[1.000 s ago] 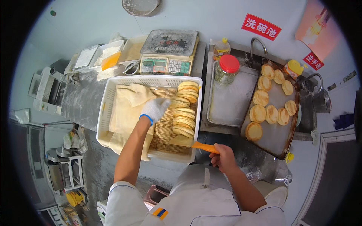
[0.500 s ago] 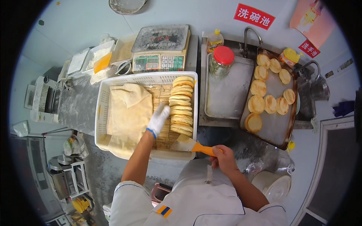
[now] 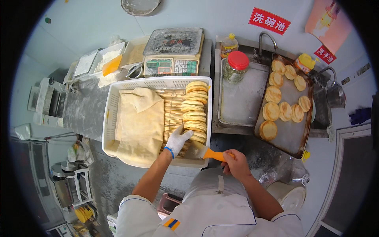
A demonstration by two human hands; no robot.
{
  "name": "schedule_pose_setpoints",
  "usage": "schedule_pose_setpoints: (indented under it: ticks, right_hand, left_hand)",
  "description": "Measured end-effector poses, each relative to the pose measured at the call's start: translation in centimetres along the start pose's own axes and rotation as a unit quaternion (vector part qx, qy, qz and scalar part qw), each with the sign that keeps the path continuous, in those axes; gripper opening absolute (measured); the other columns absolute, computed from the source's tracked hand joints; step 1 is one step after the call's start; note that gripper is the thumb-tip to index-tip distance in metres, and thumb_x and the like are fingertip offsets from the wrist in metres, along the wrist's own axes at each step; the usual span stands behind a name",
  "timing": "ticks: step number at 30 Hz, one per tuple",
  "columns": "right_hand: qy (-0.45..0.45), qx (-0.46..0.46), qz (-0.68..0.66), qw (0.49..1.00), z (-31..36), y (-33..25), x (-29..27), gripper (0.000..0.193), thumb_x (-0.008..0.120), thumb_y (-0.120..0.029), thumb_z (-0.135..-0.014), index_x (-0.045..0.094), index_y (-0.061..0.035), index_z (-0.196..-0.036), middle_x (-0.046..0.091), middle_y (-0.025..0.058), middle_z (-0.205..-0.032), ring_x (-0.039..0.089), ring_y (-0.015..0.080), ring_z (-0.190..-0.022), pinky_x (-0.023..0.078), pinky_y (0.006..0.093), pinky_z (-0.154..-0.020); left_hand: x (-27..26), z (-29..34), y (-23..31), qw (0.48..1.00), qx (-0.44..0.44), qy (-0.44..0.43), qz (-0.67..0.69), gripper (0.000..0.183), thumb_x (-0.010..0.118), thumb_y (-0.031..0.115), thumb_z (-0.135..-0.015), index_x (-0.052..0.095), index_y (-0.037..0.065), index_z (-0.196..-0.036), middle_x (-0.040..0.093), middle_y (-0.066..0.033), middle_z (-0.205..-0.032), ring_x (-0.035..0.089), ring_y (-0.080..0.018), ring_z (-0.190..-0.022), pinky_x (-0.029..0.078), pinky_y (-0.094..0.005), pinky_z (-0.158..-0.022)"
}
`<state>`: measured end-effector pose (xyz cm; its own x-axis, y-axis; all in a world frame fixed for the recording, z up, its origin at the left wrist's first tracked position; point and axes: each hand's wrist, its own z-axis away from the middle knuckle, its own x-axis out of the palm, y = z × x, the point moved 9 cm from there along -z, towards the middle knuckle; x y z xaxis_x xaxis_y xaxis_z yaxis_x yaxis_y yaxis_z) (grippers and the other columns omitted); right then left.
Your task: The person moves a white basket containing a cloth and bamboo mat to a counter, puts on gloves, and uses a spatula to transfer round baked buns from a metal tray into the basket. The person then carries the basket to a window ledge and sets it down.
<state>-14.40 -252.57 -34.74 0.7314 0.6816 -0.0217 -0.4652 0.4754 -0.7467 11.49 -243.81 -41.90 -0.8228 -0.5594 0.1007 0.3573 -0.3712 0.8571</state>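
A white perforated plastic crate (image 3: pixel 154 81) stands in front of me. Along its right side runs a row of round flatbreads (image 3: pixel 194 107), on edge and pressed together on a slatted bamboo mat (image 3: pixel 170 108). My left hand (image 3: pixel 178 141), in a white glove, touches the near end of the row, thumb and fingers apart. My right hand (image 3: pixel 235 162), bare, is closed round the orange handle of a scraper (image 3: pixel 215 155). Its metal blade lies over the crate's near right corner, close by the last flatbread. A folded beige cloth (image 3: pixel 140 126) covers the crate's left part.
On the right, a dark-rimmed baking tray (image 3: pixel 290 134) with several browned flatbreads (image 3: pixel 271 111) rests across the sink area. A red-lidded jar (image 3: pixel 235 67) stands on a metal tray (image 3: pixel 244 108). Behind the crate are a scale (image 3: pixel 172 51), scissors (image 3: pixel 135 70) and a flour tub (image 3: pixel 108 57).
My left hand has come nearer to me and to the right, from beside the row's middle to its near end. The scraper stays in my right hand at the crate's corner.
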Motion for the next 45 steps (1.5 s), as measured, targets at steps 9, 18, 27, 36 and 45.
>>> schedule_pose_setpoints:
  ticks: [9,18,27,36,45]
  right_hand:
    - [-0.024,0.03,-0.041,0.998,2.4,0.2,-1.3,0.031,0.058,-0.026,-0.106,0.064,0.0,-0.121,0.07,0.0095,-0.08,0.061,0.0123,-0.052,0.051,0.0262,-0.049]
    - [-0.027,-0.007,-0.197,0.98,3.8,0.7,-7.4,0.031,0.056,-0.025,-0.106,0.062,-0.0005,-0.123,0.071,0.0127,-0.083,0.063,0.0159,-0.053,0.053,0.0288,-0.049]
    - [0.279,-0.203,-0.317,0.883,3.9,0.5,-40.5,0.028,0.062,-0.033,-0.105,0.063,-0.0067,-0.116,0.069,0.0077,-0.081,0.061,0.0128,-0.056,0.05,0.0278,-0.049]
    - [0.322,-0.191,-0.105,0.921,-6.1,-8.0,-68.6,0.032,0.06,-0.03,-0.106,0.062,-0.0036,-0.124,0.067,0.0049,-0.083,0.058,0.0087,-0.057,0.047,0.0255,-0.05]
    - [0.376,-0.445,0.313,0.75,-14.8,-17.0,-72.5,0.03,0.064,-0.014,-0.1,0.064,-0.0037,-0.127,0.07,0.0172,-0.109,0.069,0.0358,-0.098,0.055,0.0419,-0.084]
  left_hand:
    - [-1.0,0.6,1.3,0.998,0.048,0.011,-0.03,0.079,0.071,0.02,-0.1,0.029,-0.009,-0.159,0.049,-0.0212,-0.155,0.047,-0.0256,-0.143,0.038,-0.0344,-0.118]
    - [-3.0,4.2,4.2,0.977,0.117,0.159,-0.082,0.076,0.07,0.029,-0.1,0.035,-0.005,-0.158,0.04,-0.023,-0.163,0.04,-0.0306,-0.151,0.034,-0.0396,-0.123]
    - [22.5,3.4,18.0,0.863,0.374,0.002,-0.34,0.075,0.076,0.013,-0.087,0.044,-0.008,-0.151,0.047,-0.0284,-0.155,0.045,-0.0396,-0.146,0.034,-0.0432,-0.123]
    - [52.3,-14.7,21.0,0.751,0.41,-0.063,-0.514,0.074,0.075,0.03,-0.088,0.047,-0.006,-0.147,0.049,-0.0302,-0.151,0.053,-0.0463,-0.134,0.045,-0.0474,-0.113]
    - [65.6,-32.5,20.1,0.588,0.436,0.039,-0.68,0.053,0.064,0.016,-0.086,0.057,0.0,-0.136,0.057,-0.0208,-0.141,0.056,-0.0377,-0.13,0.045,-0.0469,-0.11]
